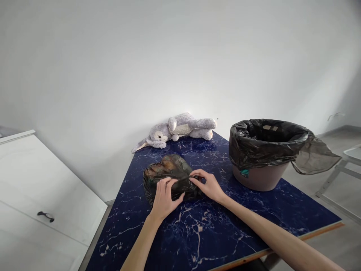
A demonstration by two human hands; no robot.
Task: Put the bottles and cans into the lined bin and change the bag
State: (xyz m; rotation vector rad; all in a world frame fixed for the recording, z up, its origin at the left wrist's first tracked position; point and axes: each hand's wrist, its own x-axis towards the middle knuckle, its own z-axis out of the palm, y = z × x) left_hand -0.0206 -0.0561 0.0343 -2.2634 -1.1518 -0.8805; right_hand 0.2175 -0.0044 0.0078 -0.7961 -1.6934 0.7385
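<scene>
A filled black trash bag [169, 167] lies on the blue table, with brownish contents showing faintly through its thin plastic. My left hand [165, 197] rests against the near side of the bag, thumb spread away from the fingers. At the bag's right end my right hand [207, 184] pinches a gathered bit of the plastic between thumb and fingers. What exactly the bag contains is hidden by the plastic.
A brownish bin [261, 178] lined with a black bag [262, 154] stands on the right of the marbled table [180, 241]. Against the wall lies a grey plush bunny [180, 128]. To the left is a white cabinet [47, 188]; a metal frame [332, 180] stands at right.
</scene>
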